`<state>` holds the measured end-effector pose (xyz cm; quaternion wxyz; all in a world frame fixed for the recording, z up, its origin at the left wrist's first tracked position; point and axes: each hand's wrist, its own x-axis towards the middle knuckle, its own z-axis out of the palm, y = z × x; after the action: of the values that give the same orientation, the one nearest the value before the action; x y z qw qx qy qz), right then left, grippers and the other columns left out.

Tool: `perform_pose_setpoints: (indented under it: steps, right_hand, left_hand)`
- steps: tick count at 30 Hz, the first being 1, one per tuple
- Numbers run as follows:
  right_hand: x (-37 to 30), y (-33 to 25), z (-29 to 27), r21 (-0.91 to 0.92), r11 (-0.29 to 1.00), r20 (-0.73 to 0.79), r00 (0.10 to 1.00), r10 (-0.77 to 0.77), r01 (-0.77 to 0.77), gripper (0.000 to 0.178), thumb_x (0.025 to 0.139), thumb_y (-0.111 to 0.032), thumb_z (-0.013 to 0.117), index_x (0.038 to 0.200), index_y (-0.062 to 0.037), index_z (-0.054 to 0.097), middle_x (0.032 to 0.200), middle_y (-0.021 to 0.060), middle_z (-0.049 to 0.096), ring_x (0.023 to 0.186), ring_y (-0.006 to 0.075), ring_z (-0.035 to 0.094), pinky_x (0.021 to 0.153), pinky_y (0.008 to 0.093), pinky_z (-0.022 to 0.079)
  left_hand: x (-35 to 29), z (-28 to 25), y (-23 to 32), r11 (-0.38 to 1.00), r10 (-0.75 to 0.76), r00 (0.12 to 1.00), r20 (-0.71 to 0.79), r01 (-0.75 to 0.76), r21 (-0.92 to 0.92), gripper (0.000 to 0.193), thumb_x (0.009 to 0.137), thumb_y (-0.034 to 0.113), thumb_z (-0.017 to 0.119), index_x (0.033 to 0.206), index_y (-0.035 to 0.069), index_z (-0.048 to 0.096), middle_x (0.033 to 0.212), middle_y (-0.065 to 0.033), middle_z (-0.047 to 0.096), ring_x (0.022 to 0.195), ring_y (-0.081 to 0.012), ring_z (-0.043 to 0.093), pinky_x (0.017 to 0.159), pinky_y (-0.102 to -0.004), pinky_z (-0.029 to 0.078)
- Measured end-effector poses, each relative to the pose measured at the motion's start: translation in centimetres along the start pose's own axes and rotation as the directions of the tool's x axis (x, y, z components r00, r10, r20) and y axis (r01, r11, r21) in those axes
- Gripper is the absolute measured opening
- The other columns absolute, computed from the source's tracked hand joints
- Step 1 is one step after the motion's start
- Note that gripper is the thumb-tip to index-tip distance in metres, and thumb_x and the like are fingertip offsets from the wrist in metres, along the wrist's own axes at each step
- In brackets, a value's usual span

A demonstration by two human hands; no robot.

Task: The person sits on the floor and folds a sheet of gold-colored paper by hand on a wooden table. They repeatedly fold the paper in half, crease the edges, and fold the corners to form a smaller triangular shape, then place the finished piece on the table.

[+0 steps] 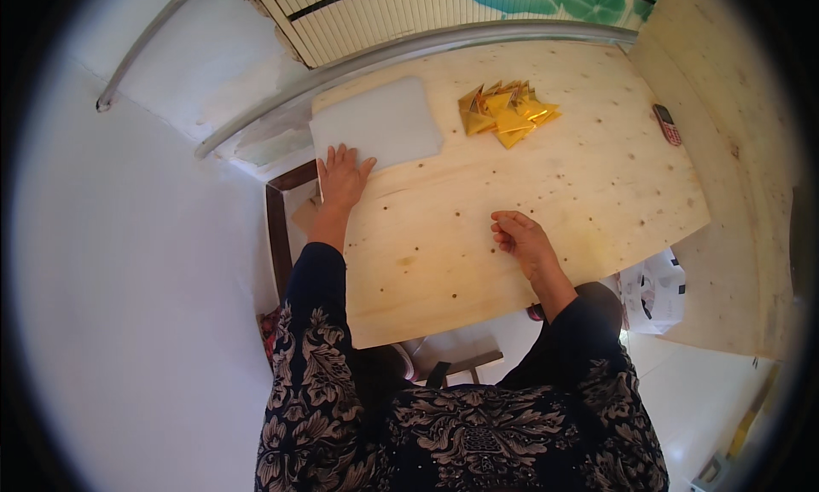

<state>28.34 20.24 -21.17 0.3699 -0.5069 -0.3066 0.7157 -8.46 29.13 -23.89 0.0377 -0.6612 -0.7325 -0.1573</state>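
Note:
My left hand (343, 181) lies with fingers spread on the near left edge of a pale grey-white stack of sheets (380, 121), at the far left of the wooden table. My right hand (522, 240) is over the middle right of the table, its fingers curled in; nothing shows in them. Beyond it, toward the back, lies a small heap of shiny gold folded paper pieces (508, 112), apart from both hands.
The pale wooden tabletop (426, 245) ends close to my lap. A red mobile phone (667, 125) lies near its right edge. Below that edge hangs a white printed bag (653, 292). A grey pipe (409, 49) runs along the back, and a wooden panel (725, 151) stands at the right.

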Motion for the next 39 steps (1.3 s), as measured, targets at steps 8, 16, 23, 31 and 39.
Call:
perform_pose_setpoints:
  steps: [8, 16, 23, 31, 39]
  right_hand:
    - [-0.2, -0.2, 0.2, -0.028, 1.0, 0.014, 1.0, 0.001, 0.0, 0.03, 0.094, -0.024, 0.06, 0.115, -0.0031, 0.064, 0.095, 0.0013, 0.063, 0.078, 0.0077, 0.058, 0.073, 0.0236, 0.047]
    - [-0.5, -0.3, 0.5, -0.022, 1.0, 0.035, 0.999, -0.003, 0.004, 0.024, 0.096, -0.023, 0.06, 0.113, -0.0072, 0.064, 0.092, -0.0023, 0.064, 0.076, 0.005, 0.058, 0.072, 0.0215, 0.046]
    - [-0.6, -0.4, 0.6, -0.024, 1.0, 0.036, 0.999, 0.008, -0.007, 0.023, 0.097, -0.023, 0.06, 0.113, -0.0073, 0.065, 0.093, -0.0021, 0.064, 0.076, 0.0053, 0.058, 0.073, 0.0221, 0.046]
    - [-0.3, -0.4, 0.5, -0.021, 1.0, 0.033, 0.999, 0.006, -0.005, 0.027, 0.095, -0.026, 0.062, 0.112, -0.0057, 0.065, 0.092, -0.0003, 0.064, 0.075, 0.0065, 0.058, 0.072, 0.0231, 0.048]
    - [-0.6, -0.4, 0.7, -0.002, 1.0, 0.056, 0.998, -0.014, 0.014, 0.023, 0.095, -0.024, 0.061, 0.108, -0.0055, 0.065, 0.091, 0.0011, 0.065, 0.075, 0.0074, 0.059, 0.068, 0.0237, 0.048]
  left_hand:
    - [-0.4, -0.5, 0.1, 1.0, -0.007, 0.998, -0.055, 0.006, -0.025, 0.043, 0.082, 0.046, 0.072, 0.095, 0.006, 0.064, 0.103, -0.0087, 0.059, 0.108, -0.0305, 0.053, 0.113, -0.0595, 0.022]
    - [-4.0, -2.1, 0.8, 0.994, 0.108, 0.994, -0.026, -0.108, 0.018, 0.039, 0.077, 0.041, 0.077, 0.09, 0.006, 0.064, 0.1, -0.0093, 0.06, 0.103, -0.0287, 0.055, 0.111, -0.0547, 0.027]
    - [-0.3, -1.3, 3.3, 0.967, 0.113, 0.978, -0.174, -0.149, -0.207, 0.037, 0.078, 0.038, 0.078, 0.094, 0.006, 0.067, 0.099, -0.0096, 0.061, 0.097, -0.0301, 0.057, 0.09, -0.0447, 0.041]
    - [1.9, -0.2, 6.2, 1.0, -0.009, 0.999, 0.054, 0.01, -0.003, 0.041, 0.077, 0.043, 0.075, 0.095, 0.007, 0.069, 0.102, -0.0094, 0.062, 0.103, -0.0288, 0.055, 0.09, -0.043, 0.04]
    - [-4.4, -1.7, 6.4, 0.985, 0.171, 0.985, 0.01, -0.17, -0.042, 0.042, 0.075, 0.042, 0.078, 0.093, 0.006, 0.066, 0.098, -0.0085, 0.059, 0.098, -0.0288, 0.054, 0.09, -0.0417, 0.038]
